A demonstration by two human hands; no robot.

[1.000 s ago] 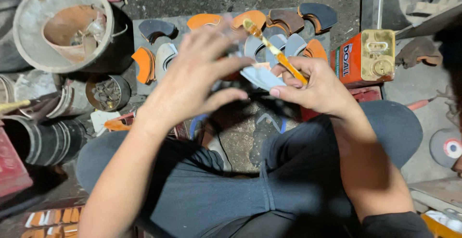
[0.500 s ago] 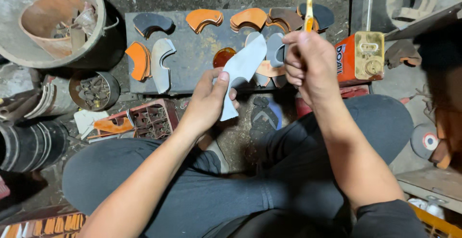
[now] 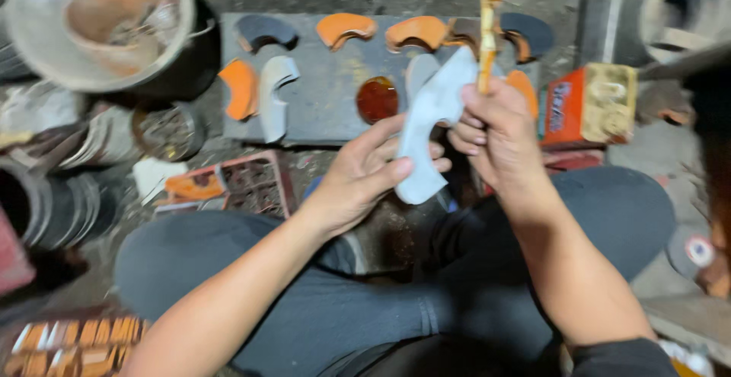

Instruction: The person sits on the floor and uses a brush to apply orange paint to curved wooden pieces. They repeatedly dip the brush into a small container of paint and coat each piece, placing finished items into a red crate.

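My left hand [image 3: 358, 175] holds the lower end of a curved pale grey piece [image 3: 430, 122], thumb on its face. My right hand [image 3: 499, 129] steadies the piece's upper part and grips a glue-smeared orange brush [image 3: 487, 30] that points upward. Just beyond the hands lies a dark flat board [image 3: 327, 95] with several curved orange, grey and dark pieces laid out on it, and a round reddish-brown lid [image 3: 378, 99] of glue. I sit cross-legged in dark trousers.
A white bucket [image 3: 91, 19] with an orange bowl inside stands at the upper left. Round tins [image 3: 164, 129] and dark rolls crowd the left side. An orange box [image 3: 590, 107] sits right of my hands. A small red compartment tray [image 3: 255, 183] lies by my left knee.
The brush has risen from lying across the piece to pointing upright. My left hand shifted from covering the piece to holding its lower end, and the piece now stands more upright.
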